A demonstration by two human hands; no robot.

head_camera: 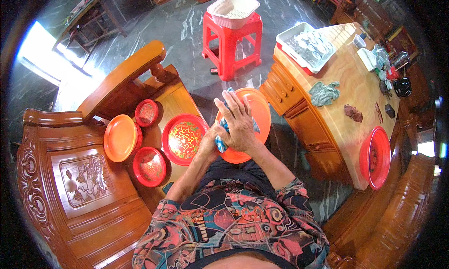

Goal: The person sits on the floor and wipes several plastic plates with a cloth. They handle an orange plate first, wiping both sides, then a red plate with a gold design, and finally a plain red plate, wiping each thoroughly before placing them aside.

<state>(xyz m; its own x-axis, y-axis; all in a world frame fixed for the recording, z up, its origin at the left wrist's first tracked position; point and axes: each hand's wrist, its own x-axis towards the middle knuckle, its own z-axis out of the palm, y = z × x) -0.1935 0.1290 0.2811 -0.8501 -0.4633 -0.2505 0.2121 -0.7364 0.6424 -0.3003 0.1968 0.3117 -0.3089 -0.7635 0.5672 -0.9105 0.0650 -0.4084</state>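
An orange plastic plate is tilted in front of my lap, between the bench and the table. My right hand lies spread over a blue patterned cloth on the plate's face. My left hand is at the plate's left rim, its fingers mostly hidden by the cloth and my right hand. On the wooden bench to the left are a large red patterned tray, two smaller red patterned dishes and an orange plate on top of a red stack.
A red plastic stool holds a white basket ahead. On the wooden table at right are a tray of small cups, a grey-green cloth, eyeglasses and a red basin. The bench's armrest rises at left.
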